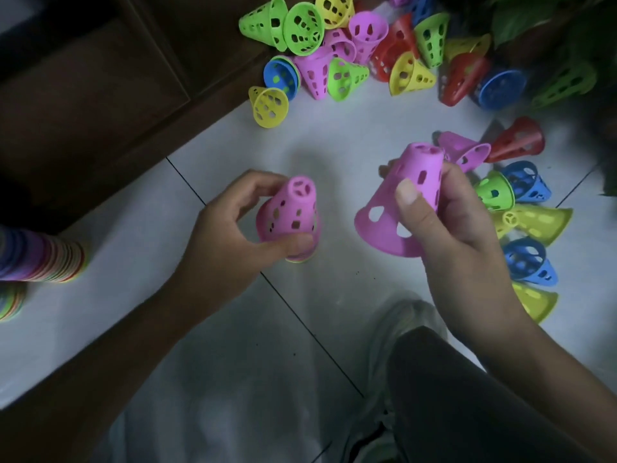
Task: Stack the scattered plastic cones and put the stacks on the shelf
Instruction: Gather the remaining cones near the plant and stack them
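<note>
My left hand (230, 225) grips a short stack of cones (290, 215) with a pink one on top, standing on the white floor. Beside it to the right, my right hand (444, 212) holds a single pink cone (397, 212) above the floor, thumb pressed on its side, narrow end up. Several loose cones in green, yellow, pink, red and blue lie in a heap (350, 51) at the top. More lie in a row (524, 222) to the right of my right hand.
A dark wooden shelf unit (100, 95) fills the upper left. A tall multicoloured stack of cones (43, 259) lies at the left edge. My dark-trousered leg and pale shoe (407, 322) are at the bottom. Green plant leaves (534, 18) hang at the top right.
</note>
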The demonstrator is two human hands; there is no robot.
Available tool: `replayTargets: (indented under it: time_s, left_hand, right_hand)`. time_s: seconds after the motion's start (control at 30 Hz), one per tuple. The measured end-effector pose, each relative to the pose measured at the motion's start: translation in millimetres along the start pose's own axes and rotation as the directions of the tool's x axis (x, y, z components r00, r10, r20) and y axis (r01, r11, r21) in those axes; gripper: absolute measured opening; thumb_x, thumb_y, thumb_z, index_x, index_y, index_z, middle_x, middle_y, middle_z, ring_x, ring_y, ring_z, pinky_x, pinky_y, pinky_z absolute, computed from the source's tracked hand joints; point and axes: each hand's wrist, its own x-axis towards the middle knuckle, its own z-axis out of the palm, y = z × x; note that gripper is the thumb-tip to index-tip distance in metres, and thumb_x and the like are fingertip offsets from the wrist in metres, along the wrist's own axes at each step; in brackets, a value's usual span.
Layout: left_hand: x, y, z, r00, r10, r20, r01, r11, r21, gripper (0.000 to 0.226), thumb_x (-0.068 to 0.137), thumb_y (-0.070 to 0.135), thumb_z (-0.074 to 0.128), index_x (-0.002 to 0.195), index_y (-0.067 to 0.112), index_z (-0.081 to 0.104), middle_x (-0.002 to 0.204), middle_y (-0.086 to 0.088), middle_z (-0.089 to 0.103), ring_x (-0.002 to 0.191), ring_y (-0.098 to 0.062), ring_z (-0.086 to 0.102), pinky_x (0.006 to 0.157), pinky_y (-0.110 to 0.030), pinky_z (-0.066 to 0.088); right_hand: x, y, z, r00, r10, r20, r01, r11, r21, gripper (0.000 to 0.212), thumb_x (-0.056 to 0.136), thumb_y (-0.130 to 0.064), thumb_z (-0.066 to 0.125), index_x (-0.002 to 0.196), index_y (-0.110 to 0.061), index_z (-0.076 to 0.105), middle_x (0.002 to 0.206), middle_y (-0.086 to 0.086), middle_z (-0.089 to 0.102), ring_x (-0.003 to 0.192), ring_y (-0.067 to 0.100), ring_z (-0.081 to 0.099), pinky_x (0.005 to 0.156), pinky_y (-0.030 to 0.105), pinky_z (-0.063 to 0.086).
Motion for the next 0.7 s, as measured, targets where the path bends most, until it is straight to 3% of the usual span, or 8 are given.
replayTargets:
  time_s: [0.07,0.17,0.27,0.33,0.43,0.6,0.7]
  left_hand:
    - [-4.1,-9.0,1.8,1.0,-0.028,0.013,0.028,0.999,0.018,0.056,0.068,0.013,0.087,0.118,0.024,0.063,0.123,0.005,0.07,0.12,-0.019,0.063,0.103,-0.053,0.05]
    - [-3.4,-16.4,-1.0,0.994,-0.084,0.068,0.082,0.996,0.032,0.059,0.07,0.021,0.086,0.123,0.028,0.061,0.128,0.011,0.067,0.124,-0.014,0.06,0.108,-0.052,0.046]
    - [-2.9,-16.7,-8.4,0.994,-0.028,0.106,0.026,0.999,0.022,0.062,0.074,0.034,0.078,0.131,0.025,0.056,0.135,0.008,0.062,0.132,-0.017,0.054,0.114,-0.053,0.038]
    - [-2.2,-16.0,-15.3,0.996,0.03,0.084,-0.028,0.999,-0.029,0.052,0.082,0.033,0.066,0.131,0.019,0.055,0.136,0.004,0.061,0.134,-0.021,0.053,0.115,-0.051,0.037]
    - [1.5,-17.6,-26.4,0.998,0.068,-0.019,-0.068,0.998,0.004,0.038,0.091,0.024,0.052,0.125,0.009,0.059,0.126,-0.002,0.066,0.126,-0.021,0.058,0.105,-0.043,0.047]
    - [7.8,-26.9,-37.0,0.992,0.019,-0.123,-0.01,0.997,0.076,0.02,0.096,0.014,0.053,0.112,0.01,0.065,0.109,0.001,0.073,0.098,-0.006,0.066,0.08,-0.019,0.047]
    - [12.1,-32.2,-39.1,0.992,0.009,-0.128,0.004,0.995,0.097,0.014,0.098,0.008,0.059,0.11,0.008,0.066,0.106,0.001,0.073,0.104,-0.012,0.067,0.085,-0.025,0.051]
  right_hand:
    - [4.5,-3.1,5.3,1.0,-0.013,0.009,0.013,1.0,0.02,0.036,0.091,-0.033,0.058,0.118,-0.009,0.058,0.093,0.012,0.056,0.085,0.011,0.055,0.077,0.027,0.053]
    - [10.7,-4.8,17.0,0.997,-0.048,0.054,0.046,0.998,0.043,0.034,0.089,-0.031,0.064,0.117,-0.012,0.059,0.096,0.012,0.058,0.087,0.015,0.057,0.074,0.026,0.055]
    - [16.7,0.8,31.4,0.997,-0.05,0.063,0.051,0.998,-0.024,0.032,0.087,-0.03,0.074,0.114,-0.017,0.062,0.102,0.011,0.064,0.094,0.015,0.064,0.077,0.026,0.055]
    - [20.5,7.6,40.2,0.994,-0.062,0.093,0.072,0.991,-0.114,0.037,0.084,-0.033,0.079,0.115,-0.022,0.062,0.111,0.005,0.064,0.105,0.016,0.064,0.087,0.031,0.056]
    - [25.1,16.9,50.7,0.984,-0.066,0.167,0.109,0.959,-0.263,0.043,0.08,-0.038,0.082,0.117,-0.031,0.06,0.118,-0.006,0.059,0.112,0.007,0.059,0.095,0.026,0.052]
    - [26.9,38.7,62.9,0.969,-0.05,0.242,0.154,0.888,-0.432,0.049,0.079,-0.028,0.084,0.123,-0.027,0.063,0.118,-0.011,0.057,0.104,-0.003,0.053,0.087,0.008,0.043]
    - [28.4,52.2,63.0,0.972,-0.018,0.235,0.138,0.854,-0.502,0.051,0.082,-0.031,0.081,0.128,-0.029,0.06,0.121,-0.014,0.055,0.103,-0.004,0.053,0.087,0.007,0.044]
